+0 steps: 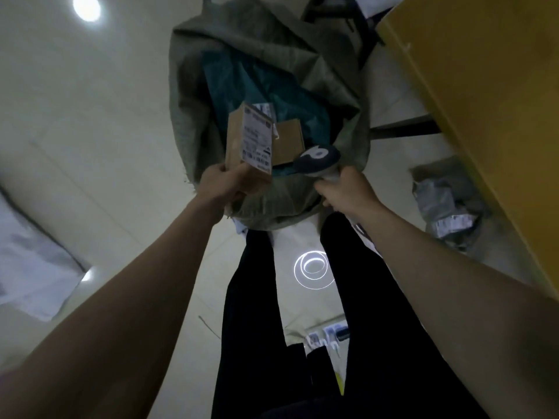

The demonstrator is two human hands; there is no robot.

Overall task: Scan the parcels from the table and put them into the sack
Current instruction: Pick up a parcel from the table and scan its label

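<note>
The left hand (223,182) grips a brown cardboard parcel (249,143) by its lower end, over the open mouth of the grey sack (193,95). The right hand (341,192) holds what looks like a handheld scanner (316,160) beside it, near the yellow table (484,95).

A brown cardboard parcel (249,143), a small box with a white shipping label on its upper face, is in the middle of the frame, tilted, over the open mouth of the sack (193,95). The sack is grey-green woven material, crumpled, and it stands on the floor in the upper middle of the frame. Inside it lie a teal plastic parcel (260,86) and another brown box (289,142). The yellow table (484,95) is at the upper right, seen by its edge.
</note>
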